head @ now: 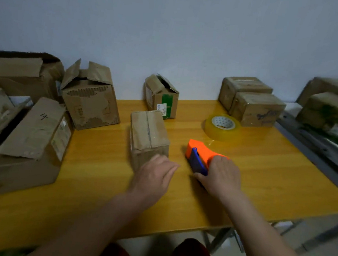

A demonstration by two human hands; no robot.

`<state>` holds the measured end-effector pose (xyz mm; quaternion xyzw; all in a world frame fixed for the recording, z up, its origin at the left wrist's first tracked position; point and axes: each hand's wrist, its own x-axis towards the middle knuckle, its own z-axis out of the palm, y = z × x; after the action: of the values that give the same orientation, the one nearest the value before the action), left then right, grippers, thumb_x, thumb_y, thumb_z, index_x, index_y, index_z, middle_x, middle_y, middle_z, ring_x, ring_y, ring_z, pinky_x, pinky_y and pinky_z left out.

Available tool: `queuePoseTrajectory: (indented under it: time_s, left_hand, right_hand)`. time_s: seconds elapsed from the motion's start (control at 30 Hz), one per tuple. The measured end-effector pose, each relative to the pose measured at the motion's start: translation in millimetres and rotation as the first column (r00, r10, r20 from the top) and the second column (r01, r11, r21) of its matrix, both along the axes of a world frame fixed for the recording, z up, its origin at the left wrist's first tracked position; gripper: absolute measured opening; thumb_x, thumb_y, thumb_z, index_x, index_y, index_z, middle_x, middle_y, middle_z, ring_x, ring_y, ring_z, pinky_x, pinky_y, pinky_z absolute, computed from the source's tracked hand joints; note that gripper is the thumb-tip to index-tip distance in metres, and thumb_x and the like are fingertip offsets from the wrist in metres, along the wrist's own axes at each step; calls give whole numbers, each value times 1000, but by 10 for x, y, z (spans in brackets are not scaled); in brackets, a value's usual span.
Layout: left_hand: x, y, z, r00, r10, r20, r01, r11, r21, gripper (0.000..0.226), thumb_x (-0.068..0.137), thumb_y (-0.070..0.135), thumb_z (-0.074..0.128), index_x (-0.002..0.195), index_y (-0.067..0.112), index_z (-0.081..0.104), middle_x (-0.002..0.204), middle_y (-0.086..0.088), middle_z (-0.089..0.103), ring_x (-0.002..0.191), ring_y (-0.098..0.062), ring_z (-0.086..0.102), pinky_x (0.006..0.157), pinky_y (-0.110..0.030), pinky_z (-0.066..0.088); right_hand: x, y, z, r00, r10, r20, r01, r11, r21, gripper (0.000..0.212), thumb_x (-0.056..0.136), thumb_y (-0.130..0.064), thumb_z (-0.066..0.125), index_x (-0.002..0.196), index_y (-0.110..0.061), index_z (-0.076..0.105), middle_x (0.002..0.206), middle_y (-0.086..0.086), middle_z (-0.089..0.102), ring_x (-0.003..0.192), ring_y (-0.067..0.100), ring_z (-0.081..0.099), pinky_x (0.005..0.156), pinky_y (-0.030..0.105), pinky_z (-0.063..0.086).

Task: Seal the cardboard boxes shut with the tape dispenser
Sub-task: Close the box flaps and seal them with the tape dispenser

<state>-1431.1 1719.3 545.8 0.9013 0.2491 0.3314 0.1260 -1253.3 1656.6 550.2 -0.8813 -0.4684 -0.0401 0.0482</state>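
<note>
Two bare hands at a closed cardboard box (148,135) on the wooden counter (262,178), the right one holding the tape dispenser.

The left hand (155,175) reaches forward, palm down, its fingers relaxed and nearly straight at the box's near right corner, holding nothing; whether it touches the cardboard is unclear. The right hand (220,174) is curled round the rear of the orange and blue tape dispenser (199,153), which lies on the counter just right of the box; the grip covers its handle, and the fingertips are hidden beneath. A roll of clear tape (223,127) lies beyond the dispenser, farther right of the box. Behind the box stands a small box with open flaps (161,96).
</note>
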Motion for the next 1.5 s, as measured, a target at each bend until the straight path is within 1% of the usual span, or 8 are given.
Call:
queuePoseTrajectory:
  time_s: [0.1, 0.23, 0.43, 0.6, 0.73, 0.93, 1.23, 1.5]
  left_hand:
    - [10, -45, 42, 995, 94, -31, -99, 969, -225, 33, 98, 10, 50, 129, 14, 60, 114, -1, 58, 110, -15, 50, 91, -15, 34]
    - [-11, 50, 544, 969, 190, 160, -151, 962, -229, 45, 96, 2, 47, 140, 16, 48, 124, 6, 51, 114, -6, 46, 97, -15, 35]
    - [37, 281, 1252, 997, 64, -34, -72, 870, -488, 55, 93, -7, 40, 143, 14, 44, 147, 1, 44, 138, -11, 33, 113, -23, 23]
    - [-175, 270, 1404, 997, -75, -35, 38, 790, -612, 50, 87, -11, 38, 117, 16, 67, 118, 6, 64, 113, -2, 55, 86, -9, 39]
    - [-299, 297, 1374, 997, -59, 49, 76, 740, -669, 45, 83, -6, 39, 103, 17, 72, 109, -1, 71, 102, -6, 65, 89, -20, 49]
    - [-380, 450, 1262, 970, -25, 242, 232, 400, -887, 32, 93, 15, 42, 95, 6, 73, 95, -6, 73, 87, -16, 67, 76, -25, 53]
    - [-416, 512, 1073, 969, 170, 180, 68, 519, -852, 7, 87, 11, 68, 86, 7, 74, 79, -9, 72, 68, -13, 64, 67, -25, 53]
    - [-445, 310, 751, 870, 425, 251, -1, 511, -860, 14, 86, 8, 68, 74, 13, 72, 57, 3, 68, 49, -3, 59, 48, -13, 45]
  right_hand:
    - [94, -113, 13, 992, 78, -97, -77, 997, 9, 30, 89, -44, 59, 103, -17, 59, 108, 9, 66, 108, 29, 58, 86, 35, 37]
    - [304, -259, 223, 809, 312, -498, -143, 927, 348, 24, 85, -19, 70, 78, -1, 54, 73, 15, 54, 72, 27, 51, 61, 34, 30]
    - [262, -299, 526, 621, 606, -497, -380, 788, 485, 22, 84, -13, 71, 70, -8, 54, 65, 1, 46, 68, 9, 39, 70, 13, 29]
    - [197, -262, 586, 558, 635, -534, -416, 771, 482, 15, 84, -11, 70, 78, -2, 60, 68, 7, 54, 68, 19, 50, 97, 12, 27]
    - [100, -228, 645, 516, 602, -609, -414, 798, 437, 7, 85, -10, 70, 88, -6, 65, 83, 13, 64, 72, 18, 57, 68, 19, 42]
    - [-71, -164, 700, 408, 574, -710, -403, 811, 424, 31, 80, -21, 75, 85, 3, 56, 80, 7, 66, 72, 10, 60, 61, 19, 44]
    - [-197, -165, 849, 368, 539, -758, -401, 827, 393, 39, 73, -40, 69, 87, -6, 56, 74, 1, 66, 65, 11, 61, 60, 23, 43]
    - [-212, -128, 973, 507, 547, -667, -412, 833, 369, 69, 56, -70, 69, 76, -4, 60, 67, 10, 67, 57, 16, 60, 57, 29, 41]
